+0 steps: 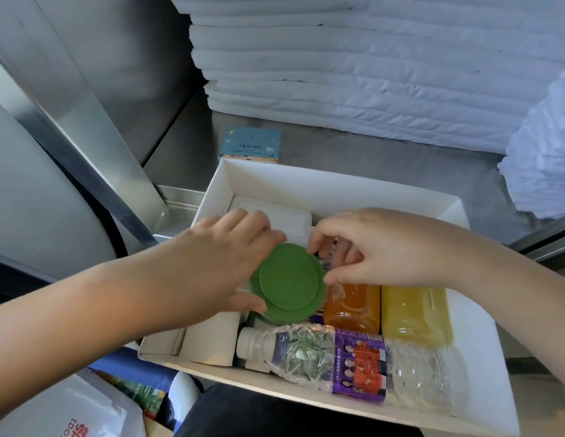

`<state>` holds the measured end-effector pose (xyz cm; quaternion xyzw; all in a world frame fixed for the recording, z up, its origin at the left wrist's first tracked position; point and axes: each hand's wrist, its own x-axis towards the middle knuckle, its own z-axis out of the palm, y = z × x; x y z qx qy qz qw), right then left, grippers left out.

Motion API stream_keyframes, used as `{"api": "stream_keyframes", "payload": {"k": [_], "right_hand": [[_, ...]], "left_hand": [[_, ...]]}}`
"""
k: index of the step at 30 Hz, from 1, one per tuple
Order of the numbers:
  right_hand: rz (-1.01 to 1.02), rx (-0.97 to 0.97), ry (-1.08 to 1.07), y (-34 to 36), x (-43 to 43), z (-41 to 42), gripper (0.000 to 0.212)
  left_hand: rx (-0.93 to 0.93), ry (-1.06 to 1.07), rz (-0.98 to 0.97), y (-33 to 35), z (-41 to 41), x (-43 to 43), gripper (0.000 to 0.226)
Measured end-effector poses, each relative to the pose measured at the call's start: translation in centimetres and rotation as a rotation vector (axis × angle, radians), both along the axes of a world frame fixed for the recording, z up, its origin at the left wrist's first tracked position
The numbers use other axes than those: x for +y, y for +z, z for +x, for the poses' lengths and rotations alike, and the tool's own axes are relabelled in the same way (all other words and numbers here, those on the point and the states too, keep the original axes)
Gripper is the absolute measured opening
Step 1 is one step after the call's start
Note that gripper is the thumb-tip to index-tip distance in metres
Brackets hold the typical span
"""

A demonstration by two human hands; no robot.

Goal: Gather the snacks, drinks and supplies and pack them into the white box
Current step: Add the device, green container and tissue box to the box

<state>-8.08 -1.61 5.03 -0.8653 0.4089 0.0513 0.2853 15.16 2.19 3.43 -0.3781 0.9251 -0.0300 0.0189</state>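
Head view of a white box (338, 181) standing open on a stainless-steel counter (369, 156), its near edge overhanging toward the person. Both hands meet over a green-lidded container (289, 280), which sits inside the box, left of centre. The left hand (224, 263) wraps the lid's left side, with the thumb curled under the near rim and the fingers over the far rim. The right hand (385, 247) pinches the lid's right rim between the tips of its index finger and thumb, the other fingers bent behind them. Just right of the container stand an orange juice bottle (353, 305) and a yellow juice bottle (415, 313), side by side and touching; the right hand hides their tops. A clear water bottle (353, 357) with a purple-and-red label lies along the near wall, cap toward the left, just in front of both juices. A flat white packet (284, 216) fills the far left corner, partly covered by the left hand's fingers, and a white cardboard insert (208, 339) occupies the near left corner. Outside the box, a small light-blue carton (249, 146) stands against its far wall. Stacked folded white linen (353, 74) lines the back of the counter, with a second white pile (546, 152) at the right. A white plastic bag (70, 411) with red print lies below the counter at lower left.
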Motion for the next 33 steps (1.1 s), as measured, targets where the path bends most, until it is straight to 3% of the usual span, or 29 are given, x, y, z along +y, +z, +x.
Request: {"api": "stream_keyframes", "payload": {"k": [4,10,15,19,22,27,33], "right_hand": [[-0.038,0.121,0.012,-0.3,-0.3,-0.6,0.022],[-0.059,0.207,0.078,-1.1,-0.7,0.0,0.035],[-0.197,0.239,0.19,-2.6,-1.6,1.2,0.024],[-0.257,0.265,0.23,-3.3,-1.8,1.9,0.017],[-0.179,0.224,0.2,-2.3,-2.1,1.4,0.019],[0.106,-0.052,0.055,0.2,-2.1,0.4,0.016],[0.055,0.132,0.173,-2.4,-0.8,2.2,0.021]], "left_hand": [[0.01,0.119,0.315,-0.3,0.4,-0.7,0.045],[0.05,0.131,0.296,-2.0,0.1,-1.3,0.045],[-0.039,0.115,0.213,-2.5,-0.8,-1.3,0.055],[-0.124,0.102,0.196,-2.5,-1.6,-1.7,0.051],[-0.113,0.037,0.159,-2.2,-1.4,-1.8,0.043],[0.022,0.047,0.409,-0.8,0.0,-3.0,0.033],[-0.042,0.106,0.354,-2.6,-0.6,-3.1,0.033]]}}
